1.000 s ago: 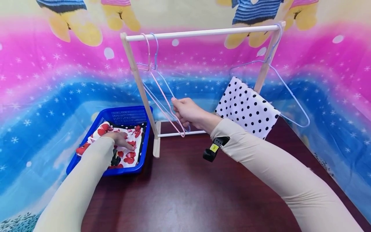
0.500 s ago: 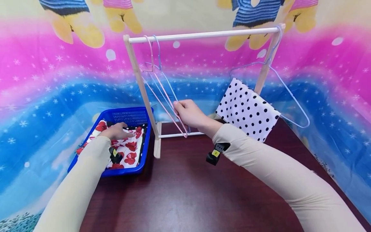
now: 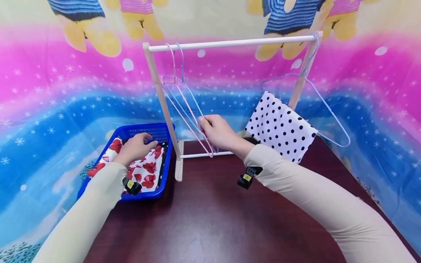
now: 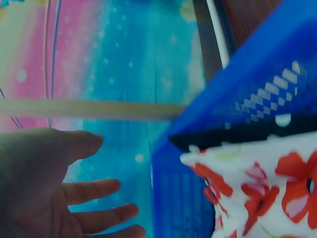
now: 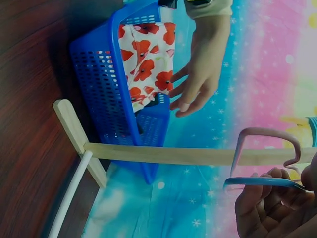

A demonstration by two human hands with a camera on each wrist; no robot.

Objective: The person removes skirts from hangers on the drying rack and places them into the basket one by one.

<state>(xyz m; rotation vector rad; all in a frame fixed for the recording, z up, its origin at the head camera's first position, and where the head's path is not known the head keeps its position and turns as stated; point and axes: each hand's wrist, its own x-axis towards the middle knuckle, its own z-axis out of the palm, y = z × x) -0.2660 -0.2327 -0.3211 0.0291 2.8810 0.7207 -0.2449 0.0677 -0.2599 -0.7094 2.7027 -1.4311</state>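
Note:
My left hand (image 3: 135, 146) hovers over the blue basket (image 3: 139, 197), fingers spread and loosely bent, nothing in them. Below it in the basket lies a folded white cloth with red flowers (image 3: 149, 168), on top of a black cloth with white dots (image 4: 233, 130). At the rack, my right hand (image 3: 218, 133) grips the lower corner of a light blue hanger (image 5: 267, 181). A pink hanger (image 3: 187, 100) hangs just beside it, overlapping the fingers in the head view. Both hooks sit over the rack's bar (image 3: 230, 44), towards its left end.
On the bar's right end hangs another blue hanger (image 3: 329, 106), carrying a white cloth with black dots (image 3: 283, 128). The rack's left foot (image 3: 179, 170) stands close to the basket on the dark red table (image 3: 210, 215). A patterned backdrop (image 3: 223, 76) surrounds the table.
My left hand has lifted off the flowered cloth and moved up towards the basket's back. My right hand stays at the hangers; the head view has tilted slightly up.

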